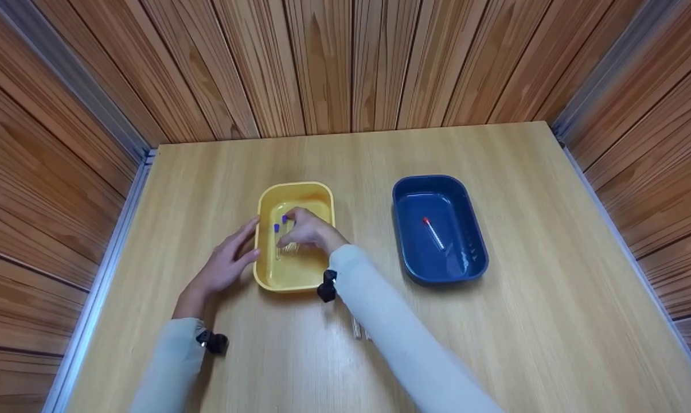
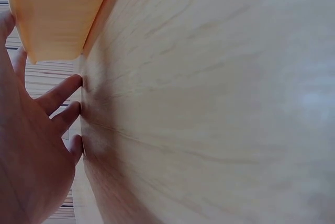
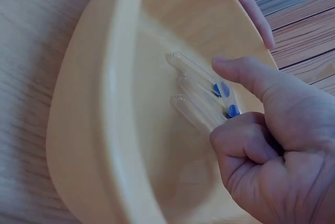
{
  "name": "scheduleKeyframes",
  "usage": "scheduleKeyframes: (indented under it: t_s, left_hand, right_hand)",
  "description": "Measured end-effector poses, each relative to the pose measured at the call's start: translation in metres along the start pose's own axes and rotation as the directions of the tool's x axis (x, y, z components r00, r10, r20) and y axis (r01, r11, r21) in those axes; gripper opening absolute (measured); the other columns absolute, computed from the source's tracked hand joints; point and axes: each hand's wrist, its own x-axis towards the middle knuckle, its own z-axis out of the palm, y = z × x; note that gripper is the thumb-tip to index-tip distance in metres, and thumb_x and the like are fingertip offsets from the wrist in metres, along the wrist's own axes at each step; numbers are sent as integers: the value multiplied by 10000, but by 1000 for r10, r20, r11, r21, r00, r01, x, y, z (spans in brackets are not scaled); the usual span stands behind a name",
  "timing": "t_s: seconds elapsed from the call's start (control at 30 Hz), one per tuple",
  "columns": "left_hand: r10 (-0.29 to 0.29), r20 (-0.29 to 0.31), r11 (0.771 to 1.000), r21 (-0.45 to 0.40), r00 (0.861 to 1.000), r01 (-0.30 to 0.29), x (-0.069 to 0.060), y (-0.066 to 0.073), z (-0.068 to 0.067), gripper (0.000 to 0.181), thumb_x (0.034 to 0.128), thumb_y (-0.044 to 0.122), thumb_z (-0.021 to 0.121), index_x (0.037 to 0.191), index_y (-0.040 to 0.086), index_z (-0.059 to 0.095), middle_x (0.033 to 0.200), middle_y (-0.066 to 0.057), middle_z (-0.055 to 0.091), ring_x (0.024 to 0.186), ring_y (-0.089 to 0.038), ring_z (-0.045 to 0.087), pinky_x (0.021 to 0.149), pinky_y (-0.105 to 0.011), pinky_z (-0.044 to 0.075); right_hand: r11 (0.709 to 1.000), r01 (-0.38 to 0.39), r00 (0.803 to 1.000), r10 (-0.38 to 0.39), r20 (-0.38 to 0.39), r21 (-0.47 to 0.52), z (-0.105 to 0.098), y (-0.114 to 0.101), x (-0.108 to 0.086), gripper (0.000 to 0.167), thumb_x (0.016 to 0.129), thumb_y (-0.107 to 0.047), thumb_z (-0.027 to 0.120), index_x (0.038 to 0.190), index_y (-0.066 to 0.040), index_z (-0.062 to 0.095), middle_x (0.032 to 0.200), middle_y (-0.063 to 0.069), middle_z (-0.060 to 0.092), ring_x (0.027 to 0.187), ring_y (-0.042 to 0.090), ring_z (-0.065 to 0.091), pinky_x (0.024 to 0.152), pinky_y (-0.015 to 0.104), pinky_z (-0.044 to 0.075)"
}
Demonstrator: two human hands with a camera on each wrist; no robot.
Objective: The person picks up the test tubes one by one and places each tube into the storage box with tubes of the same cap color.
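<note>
My left hand point(image 1: 225, 265) is at the left side of the yellow tray point(image 1: 295, 288), thumb and a finger touching its rim; in the left wrist view this hand point(image 2: 31, 130) has its fingers spread beside the tray point(image 2: 57, 14). My right hand point(image 1: 311, 229) reaches inside the tray, over clear tubes with blue caps point(image 1: 277, 228). In the right wrist view, the thumb of my right hand point(image 3: 282, 140) stands apart from the bent fingers, with several tubes point(image 3: 196, 101) close by on the tray floor. Any contact with them is partly hidden.
A dark blue tray point(image 1: 411, 252) stands to the right, holding a clear tube with a red cap point(image 1: 434, 233). Clear tubes point(image 1: 356, 328) lie on the table point(image 1: 529, 275) beside my right forearm, partly covered by it. Wood-patterned walls point(image 1: 322, 69) surround the table.
</note>
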Motion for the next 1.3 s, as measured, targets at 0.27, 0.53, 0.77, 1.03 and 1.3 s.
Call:
scheduleKeyframes:
  t_s: [0.27, 0.53, 0.77, 1.03, 1.3]
  left_hand:
    - [-7, -5, 1000, 1, 1000, 7, -1, 1, 0, 745, 1164, 382, 614, 1812, 291, 258, 1890, -88, 287, 1769, -435, 216, 1418, -719, 144]
    - [-6, 2, 1000, -5, 1000, 6, -2, 0, 0, 744, 1165, 385, 611, 1812, 290, 257, 1893, -91, 281, 1769, -433, 211, 1419, -715, 142]
    - [-2, -10, 1000, -22, 1000, 2, -3, 0, -1, 748, 1160, 348, 634, 1810, 275, 271, 1866, -146, 336, 1759, -438, 250, 1417, -705, 180]
    - [4, -2, 1000, -23, 1000, -4, -2, 1, -1, 746, 1164, 363, 623, 1812, 299, 260, 1879, -116, 311, 1762, -432, 242, 1419, -703, 172]
    - [16, -2, 1000, 0, 1000, -16, 0, 2, -1, 750, 1163, 359, 623, 1813, 287, 256, 1876, -116, 318, 1758, -434, 254, 1416, -704, 184]
  right_hand:
    - [997, 28, 999, -31, -36, -79, 1, 1, 0, 847, 882, -9, 909, 1619, 75, 499, 1546, 262, 619, 1297, 290, 579, 1270, 459, 485]
    - [990, 23, 996, -35, -83, -140, 5, 2, -4, 857, 856, 7, 914, 1609, 31, 505, 1501, 248, 646, 1324, 337, 620, 1233, 463, 509]
    - [980, 39, 994, -58, -90, -197, 7, 1, -3, 891, 848, -33, 928, 1623, 31, 493, 1627, 239, 619, 1532, 387, 590, 1349, 455, 436]
    - [984, -24, 996, 9, -87, -176, 4, -2, -4, 912, 879, -74, 937, 1665, -19, 478, 1676, 185, 586, 1564, 348, 562, 1374, 446, 399]
    - [988, -30, 998, 21, -60, -154, -1, -7, -5, 909, 905, -86, 921, 1675, 22, 450, 1727, 200, 534, 1620, 353, 510, 1399, 440, 361]
